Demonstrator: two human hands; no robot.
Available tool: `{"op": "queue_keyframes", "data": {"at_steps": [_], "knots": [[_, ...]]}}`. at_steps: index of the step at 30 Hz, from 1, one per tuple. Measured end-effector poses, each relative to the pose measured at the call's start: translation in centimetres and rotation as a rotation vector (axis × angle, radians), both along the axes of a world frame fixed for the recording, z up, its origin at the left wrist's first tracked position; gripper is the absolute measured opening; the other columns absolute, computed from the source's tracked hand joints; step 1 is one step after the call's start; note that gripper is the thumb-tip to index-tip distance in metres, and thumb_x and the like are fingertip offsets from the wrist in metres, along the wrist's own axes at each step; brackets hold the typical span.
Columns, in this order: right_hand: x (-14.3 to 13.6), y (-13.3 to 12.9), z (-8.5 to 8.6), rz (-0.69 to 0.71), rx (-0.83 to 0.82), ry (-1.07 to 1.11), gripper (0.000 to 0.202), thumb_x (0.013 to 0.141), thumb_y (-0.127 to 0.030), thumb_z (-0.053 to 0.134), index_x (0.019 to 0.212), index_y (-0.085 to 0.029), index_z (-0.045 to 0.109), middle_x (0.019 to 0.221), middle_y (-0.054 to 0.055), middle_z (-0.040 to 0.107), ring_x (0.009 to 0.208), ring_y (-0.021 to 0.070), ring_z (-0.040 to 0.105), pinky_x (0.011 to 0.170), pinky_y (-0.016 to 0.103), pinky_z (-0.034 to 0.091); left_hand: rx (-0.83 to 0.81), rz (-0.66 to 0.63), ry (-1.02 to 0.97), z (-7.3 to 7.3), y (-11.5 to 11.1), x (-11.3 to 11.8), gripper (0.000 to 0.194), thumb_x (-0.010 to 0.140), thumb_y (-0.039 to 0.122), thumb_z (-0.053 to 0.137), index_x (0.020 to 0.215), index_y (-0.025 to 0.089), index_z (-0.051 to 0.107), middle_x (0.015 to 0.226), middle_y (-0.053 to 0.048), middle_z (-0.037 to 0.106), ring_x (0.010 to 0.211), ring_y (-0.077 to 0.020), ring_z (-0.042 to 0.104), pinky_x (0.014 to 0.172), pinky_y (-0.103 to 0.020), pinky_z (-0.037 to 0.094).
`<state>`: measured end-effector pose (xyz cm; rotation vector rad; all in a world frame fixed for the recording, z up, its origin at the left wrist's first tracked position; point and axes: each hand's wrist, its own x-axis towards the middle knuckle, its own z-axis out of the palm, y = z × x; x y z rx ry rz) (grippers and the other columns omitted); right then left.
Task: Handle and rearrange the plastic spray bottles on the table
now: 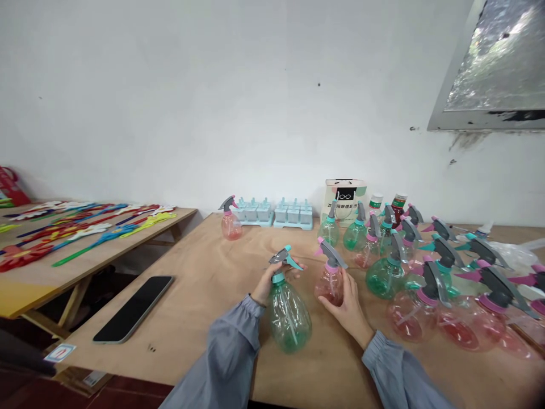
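My left hand (267, 282) is closed around the neck of a green spray bottle (290, 315), just below its grey and teal trigger head. The bottle leans slightly, its base toward me. To the right, my right hand (347, 298) grips the body of a pink spray bottle (330, 283), thumb in front and fingers on its right side. That bottle has a grey and pink head and stands on the wooden table (213, 295). Close by on the right is another green spray bottle (384, 277), part of a group of several green and pink ones.
A lone pink spray bottle (231, 226) stands at the back, beside pale blue popsicle molds (293, 215). Behind the group are a paper bag (340, 204) and two capped jars. A phone (134, 309) lies at the left. Colourful flower crafts (97, 230) cover another table.
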<state>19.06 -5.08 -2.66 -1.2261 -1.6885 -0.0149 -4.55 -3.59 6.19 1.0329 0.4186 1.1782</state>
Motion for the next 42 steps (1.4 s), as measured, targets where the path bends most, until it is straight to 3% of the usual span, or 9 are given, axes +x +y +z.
{"op": "queue_keyframes", "data": {"at_steps": [2,9,13,17,19,25,31,37,42], "knots": [[0.1,0.0,0.0,-0.001,0.001,-0.006,0.086,0.085,-0.053,0.064,0.154,-0.021,0.022,0.138,0.018,0.047,0.13,0.0367,0.046,0.107,0.058,0.041,-0.009,0.009,-0.012,0.1,0.0,0.0,0.041,0.073,0.048,0.07,0.096,0.014,0.071,0.1,-0.013,0.075,0.113,-0.0325,0.065,0.099,-0.044,0.048],[0.1,0.0,0.1,0.005,0.012,-0.001,0.082,0.086,-0.051,0.061,0.153,-0.021,0.025,0.139,0.017,0.048,0.131,0.0362,0.046,0.108,0.059,0.041,0.046,0.084,-0.016,0.0,-0.1,-0.2,0.031,0.059,0.019,0.071,0.091,0.016,0.071,0.096,-0.007,0.075,0.108,-0.0289,0.068,0.101,-0.042,0.047],[0.2,0.0,0.3,0.021,0.007,-0.008,0.08,0.087,-0.051,0.06,0.152,-0.021,0.026,0.137,0.017,0.05,0.129,0.0356,0.048,0.107,0.058,0.042,0.001,0.067,0.007,-0.3,0.2,-0.1,0.024,0.067,0.033,0.075,0.083,0.015,0.069,0.079,-0.006,0.073,0.09,-0.0252,0.072,0.094,-0.041,0.051],[0.2,-0.1,0.6,0.032,0.005,-0.009,0.078,0.087,-0.05,0.061,0.151,-0.02,0.027,0.136,0.017,0.05,0.128,0.0351,0.049,0.107,0.058,0.043,-0.015,0.142,0.016,-0.3,0.5,-0.4,0.032,0.07,0.045,0.076,0.066,0.016,0.062,0.061,-0.001,0.066,0.062,-0.0166,0.066,0.077,-0.034,0.054],[0.2,-0.2,0.7,0.036,0.006,-0.007,0.078,0.086,-0.049,0.061,0.151,-0.02,0.028,0.135,0.016,0.051,0.127,0.0348,0.049,0.107,0.057,0.043,-0.02,0.129,0.029,-0.2,0.4,-0.6,0.035,0.069,0.048,0.077,0.069,0.016,0.063,0.064,-0.003,0.068,0.065,-0.0177,0.068,0.08,-0.035,0.054],[0.2,-0.3,0.9,0.057,0.003,-0.003,0.074,0.087,-0.048,0.062,0.149,-0.022,0.031,0.135,0.016,0.051,0.128,0.0346,0.05,0.108,0.057,0.042,0.04,-0.026,0.035,-0.3,-0.2,-0.2,0.047,0.065,0.05,0.082,0.096,0.018,0.069,0.095,-0.009,0.075,0.105,-0.0276,0.069,0.106,-0.045,0.044],[0.3,-0.2,0.8,0.058,-0.011,-0.011,0.077,0.086,-0.048,0.063,0.149,-0.021,0.03,0.135,0.016,0.051,0.127,0.0344,0.05,0.109,0.056,0.042,0.065,0.067,0.008,-0.2,-0.3,0.5,0.03,0.07,0.043,0.079,0.07,0.017,0.065,0.063,0.0,0.066,0.07,-0.0184,0.069,0.106,-0.045,0.046],[0.4,-0.3,1.0,0.081,-0.011,-0.022,0.076,0.087,-0.048,0.062,0.149,-0.021,0.029,0.137,0.016,0.05,0.129,0.0339,0.049,0.109,0.056,0.042,0.038,-0.101,-0.036,0.2,-0.8,0.3,0.044,0.066,0.05,0.081,0.092,0.016,0.069,0.09,-0.007,0.073,0.094,-0.0264,0.071,0.107,-0.049,0.046],[0.4,-0.3,1.0,0.092,-0.005,-0.031,0.076,0.086,-0.047,0.064,0.149,-0.022,0.029,0.137,0.016,0.05,0.129,0.0342,0.05,0.108,0.057,0.042,0.067,-0.03,-0.011,0.2,-0.7,0.4,0.034,0.072,0.048,0.077,0.072,0.016,0.066,0.064,0.0,0.066,0.064,-0.0146,0.066,0.105,-0.046,0.048]]}}
